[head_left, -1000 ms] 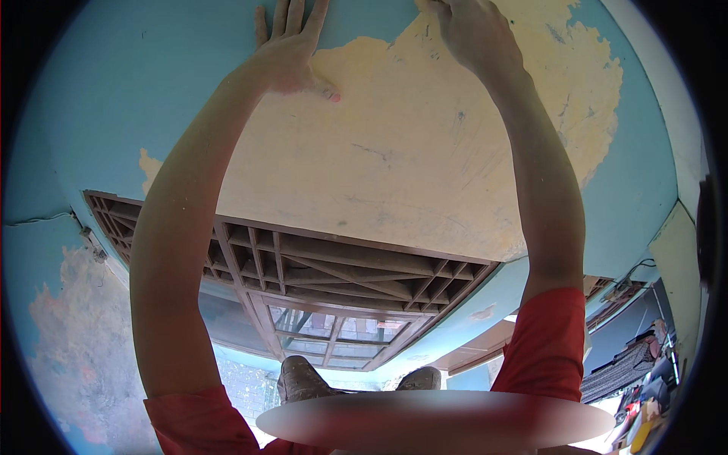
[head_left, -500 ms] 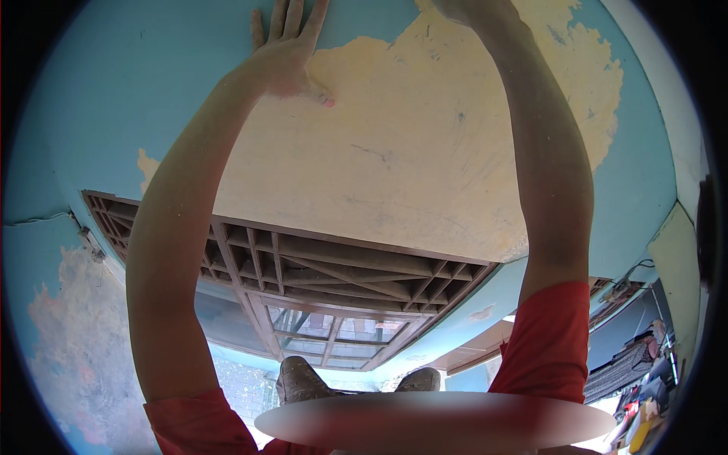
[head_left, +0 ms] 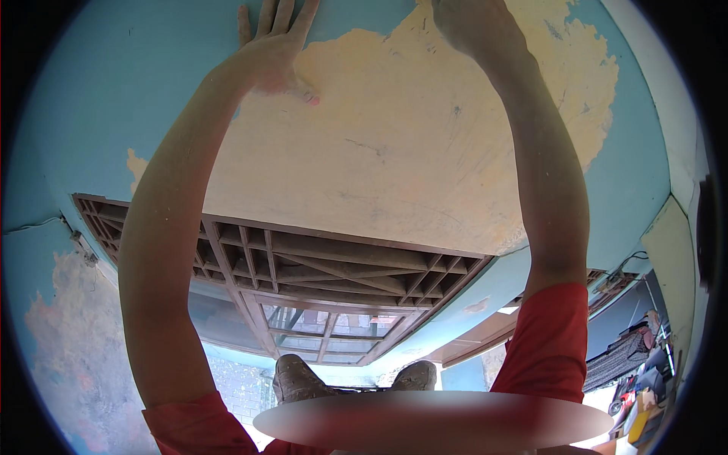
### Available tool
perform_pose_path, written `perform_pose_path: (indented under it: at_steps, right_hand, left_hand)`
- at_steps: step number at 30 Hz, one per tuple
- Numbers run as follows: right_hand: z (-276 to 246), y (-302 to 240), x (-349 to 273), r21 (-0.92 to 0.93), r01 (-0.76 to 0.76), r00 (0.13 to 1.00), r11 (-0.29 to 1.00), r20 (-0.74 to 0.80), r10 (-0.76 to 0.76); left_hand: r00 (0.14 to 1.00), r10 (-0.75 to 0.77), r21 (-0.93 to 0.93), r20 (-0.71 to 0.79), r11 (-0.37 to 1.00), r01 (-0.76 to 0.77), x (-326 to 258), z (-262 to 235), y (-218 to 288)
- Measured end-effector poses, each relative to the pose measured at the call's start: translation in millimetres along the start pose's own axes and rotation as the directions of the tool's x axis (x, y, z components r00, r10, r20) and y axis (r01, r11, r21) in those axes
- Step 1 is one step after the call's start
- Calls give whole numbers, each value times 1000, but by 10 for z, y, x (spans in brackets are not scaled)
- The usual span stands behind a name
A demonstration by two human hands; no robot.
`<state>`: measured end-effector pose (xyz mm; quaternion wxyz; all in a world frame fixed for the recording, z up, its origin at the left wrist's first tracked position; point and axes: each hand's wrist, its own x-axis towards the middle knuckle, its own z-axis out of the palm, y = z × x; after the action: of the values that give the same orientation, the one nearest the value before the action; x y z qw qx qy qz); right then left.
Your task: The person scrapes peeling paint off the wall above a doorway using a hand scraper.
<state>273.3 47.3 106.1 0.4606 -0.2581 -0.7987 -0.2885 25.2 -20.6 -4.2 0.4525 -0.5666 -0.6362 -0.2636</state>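
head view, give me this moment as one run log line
left hand: fingers spread over blue paint | right hand: over cream patch, cut by top edge, hold unclear | brown grille: below both hands

The left hand [head_left: 271, 61] spreads against a patchy blue-and-cream wall [head_left: 379, 144].

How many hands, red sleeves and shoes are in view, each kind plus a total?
Hands: 2 (left hand, right hand)
Red sleeves: 2 (left sleeve, right sleeve)
Shoes: 2 (left shoe, right shoe)
Total: 6
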Motion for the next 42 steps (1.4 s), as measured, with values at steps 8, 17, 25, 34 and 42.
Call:
perform_pose_path:
  at_steps: [8,17,25,34,42]
  right_hand:
    - [-58,-98,260,-40,-162,982,986,86,165]
    - [72,-26,122,2,-104,991,995,-89,103]
    - [195,172,5,-2,-67,995,998,-79,67]
    - [194,179,140,-80,-90,994,993,-64,85]
    - [-134,-103,589,-10,-231,966,973,119,231]
  left_hand:
    - [992,-36,-38,120,998,41,28,-131,148]
    - [952,-134,11,276,991,136,44,-217,254]
    - [927,-152,14,343,988,157,67,-297,312]
    - [967,-105,-19,234,993,113,26,-131,195]
    - [952,-134,-16,275,990,143,8,-199,261]
